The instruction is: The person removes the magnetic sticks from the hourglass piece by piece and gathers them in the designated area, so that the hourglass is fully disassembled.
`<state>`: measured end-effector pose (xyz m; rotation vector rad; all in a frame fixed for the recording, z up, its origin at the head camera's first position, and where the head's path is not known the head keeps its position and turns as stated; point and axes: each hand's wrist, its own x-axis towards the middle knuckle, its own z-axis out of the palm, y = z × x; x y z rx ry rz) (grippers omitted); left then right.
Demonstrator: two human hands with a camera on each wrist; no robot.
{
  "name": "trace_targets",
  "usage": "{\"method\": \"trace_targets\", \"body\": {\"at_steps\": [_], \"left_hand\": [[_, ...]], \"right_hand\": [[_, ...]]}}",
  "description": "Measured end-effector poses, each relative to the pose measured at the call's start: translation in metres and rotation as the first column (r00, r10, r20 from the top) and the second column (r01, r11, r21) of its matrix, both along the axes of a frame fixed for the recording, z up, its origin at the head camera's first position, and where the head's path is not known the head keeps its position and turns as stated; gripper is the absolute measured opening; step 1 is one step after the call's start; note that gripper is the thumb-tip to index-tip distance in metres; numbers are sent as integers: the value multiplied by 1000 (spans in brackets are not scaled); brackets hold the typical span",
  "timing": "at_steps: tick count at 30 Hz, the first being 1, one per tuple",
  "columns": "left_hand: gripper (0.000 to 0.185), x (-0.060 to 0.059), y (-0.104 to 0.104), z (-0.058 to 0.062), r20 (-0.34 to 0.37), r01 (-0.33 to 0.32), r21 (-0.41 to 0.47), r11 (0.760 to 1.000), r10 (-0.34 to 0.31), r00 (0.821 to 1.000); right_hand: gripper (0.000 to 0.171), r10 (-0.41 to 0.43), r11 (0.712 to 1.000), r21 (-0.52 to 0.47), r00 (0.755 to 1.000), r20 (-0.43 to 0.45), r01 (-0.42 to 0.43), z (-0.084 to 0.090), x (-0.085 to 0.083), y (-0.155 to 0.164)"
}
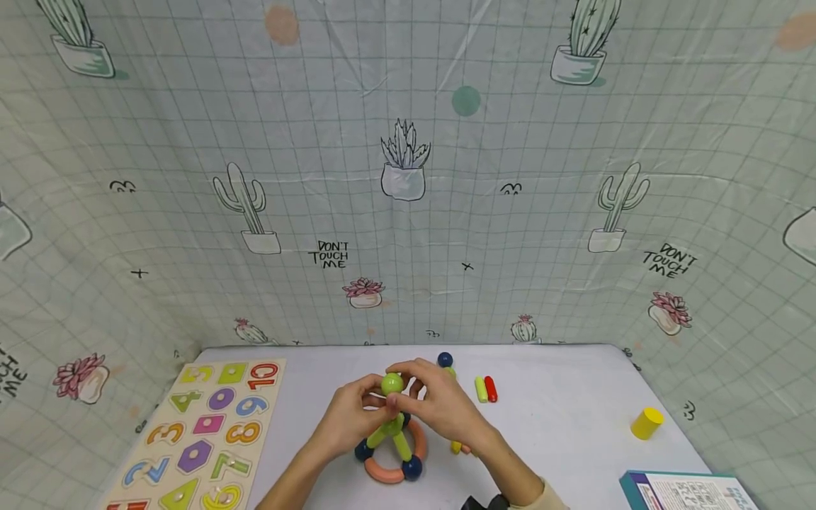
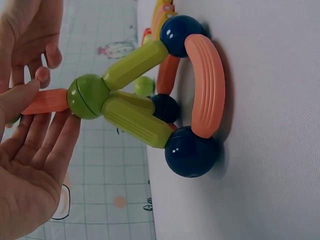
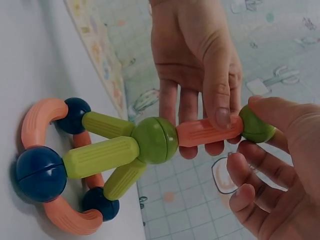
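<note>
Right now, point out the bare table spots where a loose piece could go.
Free: the white table between the yellow-and-red sticks and the yellow cylinder; also the strip between the number puzzle board and the left hand. Crowded: around the ball-and-stick structure and right hand.

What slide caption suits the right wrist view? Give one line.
Both hands steady an orange rod and green ball atop a toy tripod.
</note>
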<state>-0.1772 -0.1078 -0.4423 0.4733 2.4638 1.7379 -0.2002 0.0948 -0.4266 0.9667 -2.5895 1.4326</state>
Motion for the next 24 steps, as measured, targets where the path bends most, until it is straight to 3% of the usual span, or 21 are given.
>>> {"method": "trace_targets", "body": {"at_steps": [4,7,10,16,24], "left_hand": [[24,0,-1,1,-4,-4,-16,1000,4,1000],[21,0,-1,0,-1,-4,-28,1000,4,1000],[21,0,-1,0,1,-7,-37,999,7,1000],[20,-1,-1,-1,-6,-17,-51,999,17,1000],[20,-1,-1,-3,-12,-20,-58,998,19,1000]], "right_hand": [[39,-114,993,-44,994,-1,114,-1,-13,5],[38,-222,970,-91,974,40,225,-4,-27,13],[40,-265,958,-87,961,81,272,-10,-39,21],[44,-290,956,-19,952,101,293,-25,-50,31],[39,-363,921,163,932,24,354,-48,-63,38]]}}
